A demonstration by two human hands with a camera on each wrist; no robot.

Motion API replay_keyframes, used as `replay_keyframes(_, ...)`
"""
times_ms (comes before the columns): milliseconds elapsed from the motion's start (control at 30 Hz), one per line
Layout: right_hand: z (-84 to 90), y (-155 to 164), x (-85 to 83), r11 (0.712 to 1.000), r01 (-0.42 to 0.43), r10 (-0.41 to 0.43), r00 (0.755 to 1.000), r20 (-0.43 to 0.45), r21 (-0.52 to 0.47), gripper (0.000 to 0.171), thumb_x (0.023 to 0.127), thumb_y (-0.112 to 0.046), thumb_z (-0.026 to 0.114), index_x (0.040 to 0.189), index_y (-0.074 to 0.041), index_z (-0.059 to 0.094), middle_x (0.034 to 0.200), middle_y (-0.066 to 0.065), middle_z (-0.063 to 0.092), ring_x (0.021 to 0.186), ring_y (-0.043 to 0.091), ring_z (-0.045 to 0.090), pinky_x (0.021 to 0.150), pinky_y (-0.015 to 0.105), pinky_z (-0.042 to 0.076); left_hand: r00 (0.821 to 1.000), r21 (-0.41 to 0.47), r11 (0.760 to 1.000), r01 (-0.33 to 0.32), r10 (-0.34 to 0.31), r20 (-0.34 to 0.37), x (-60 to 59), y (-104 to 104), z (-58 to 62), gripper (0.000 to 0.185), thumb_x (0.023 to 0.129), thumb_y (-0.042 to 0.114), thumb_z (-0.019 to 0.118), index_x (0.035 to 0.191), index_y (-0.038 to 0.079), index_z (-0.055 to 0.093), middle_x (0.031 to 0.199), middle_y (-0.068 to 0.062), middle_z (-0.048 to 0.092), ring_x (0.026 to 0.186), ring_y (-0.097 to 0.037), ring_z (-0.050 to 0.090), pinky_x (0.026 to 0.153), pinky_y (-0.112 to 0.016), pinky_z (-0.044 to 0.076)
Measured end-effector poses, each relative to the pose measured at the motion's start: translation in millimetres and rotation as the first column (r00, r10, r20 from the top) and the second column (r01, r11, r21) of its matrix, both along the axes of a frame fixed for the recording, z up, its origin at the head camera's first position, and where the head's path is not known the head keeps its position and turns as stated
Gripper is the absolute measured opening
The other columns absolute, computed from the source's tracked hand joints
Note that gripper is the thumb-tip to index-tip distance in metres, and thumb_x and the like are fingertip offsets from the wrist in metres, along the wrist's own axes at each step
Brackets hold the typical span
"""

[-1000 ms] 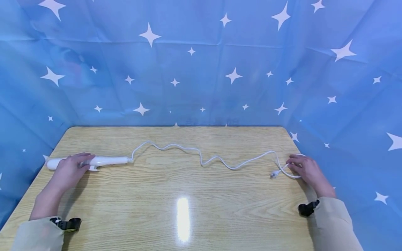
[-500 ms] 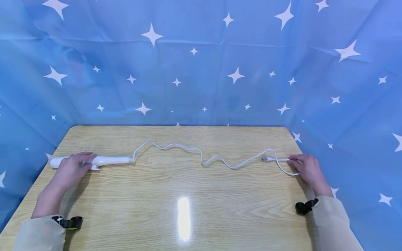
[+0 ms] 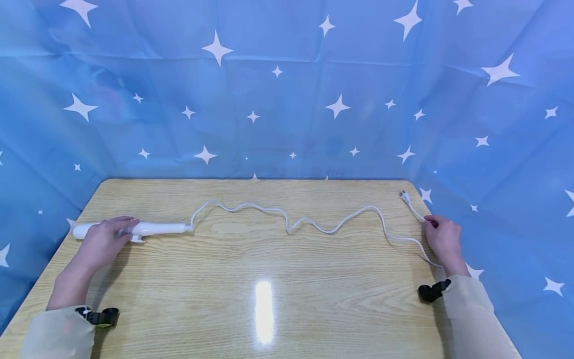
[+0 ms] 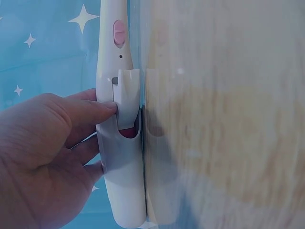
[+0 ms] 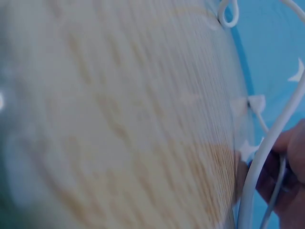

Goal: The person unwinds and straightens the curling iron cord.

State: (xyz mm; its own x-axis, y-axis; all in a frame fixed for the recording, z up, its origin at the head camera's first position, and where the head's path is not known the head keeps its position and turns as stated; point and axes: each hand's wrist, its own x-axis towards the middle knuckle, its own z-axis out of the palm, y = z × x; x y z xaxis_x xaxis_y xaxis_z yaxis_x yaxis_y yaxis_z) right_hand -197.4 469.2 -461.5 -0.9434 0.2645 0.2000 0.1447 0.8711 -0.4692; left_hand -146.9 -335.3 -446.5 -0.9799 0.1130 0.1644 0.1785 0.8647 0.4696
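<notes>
A white curling iron point(image 3: 163, 228) lies along the left side of the table. My left hand point(image 3: 100, 244) grips it around its middle, thumb by the clamp lever point(image 4: 127, 98) in the left wrist view. A pink sliding switch point(image 4: 119, 33) shows on its handle. From the handle's end a wavy white cord point(image 3: 329, 232) runs right across the table. At the right edge my right hand point(image 3: 444, 242) pinches the cord a little behind its plug point(image 3: 405, 196), whose prongs point toward the back. The right wrist view shows only part of that hand point(image 5: 293, 167), with cord looping past it.
The wooden table point(image 3: 215, 294) has rounded back corners. A blue curtain with white stars point(image 3: 287, 124) hangs behind it and along both sides. Black wrist cameras point(image 3: 432, 291) sit on both sleeves.
The plug has swung from pointing left to pointing toward the back right. The cord's right stretch has shifted, now trailing down under the right hand. The left hand stays on the curling iron.
</notes>
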Motion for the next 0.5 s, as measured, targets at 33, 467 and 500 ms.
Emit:
replay_keyframes(33,-0.4,0.6,-0.4,1.000,0.006,-0.006,1.000,0.003,-0.007,0.031,0.105,-0.011,0.050,0.121,0.009,0.067,0.114,0.035,0.065,0.111,0.053,0.054,0.093,0.064,0.045,1.000,0.001,1.000,-0.001,0.001,0.003,0.0,0.4,0.3,0.037,0.089,-0.009,0.068,0.126,-0.014,0.063,0.130,-0.042,0.054,0.117,-0.066,0.046,0.091,-0.077,0.041)
replay_keyframes(467,2.5,1.4,1.0,1.000,0.000,0.003,0.995,0.105,-0.024,0.035,0.105,-0.016,0.053,0.125,0.009,0.064,0.118,0.033,0.063,0.111,0.051,0.054,0.090,0.064,0.048,0.998,-0.044,0.999,0.020,-0.017,0.062,-1.4,0.3,4.2,0.040,0.091,-0.007,0.068,0.129,-0.012,0.062,0.133,-0.041,0.052,0.119,-0.064,0.046,0.094,-0.077,0.041)
replay_keyframes(500,3.1,0.9,1.5,1.000,-0.001,0.004,0.993,0.114,-0.023,0.036,0.105,-0.018,0.052,0.127,0.009,0.063,0.119,0.033,0.063,0.113,0.051,0.054,0.091,0.064,0.048,0.998,-0.049,0.999,0.023,-0.020,0.062,-1.4,0.3,4.6,0.040,0.091,-0.007,0.068,0.129,-0.012,0.062,0.133,-0.041,0.053,0.119,-0.064,0.047,0.094,-0.077,0.041)
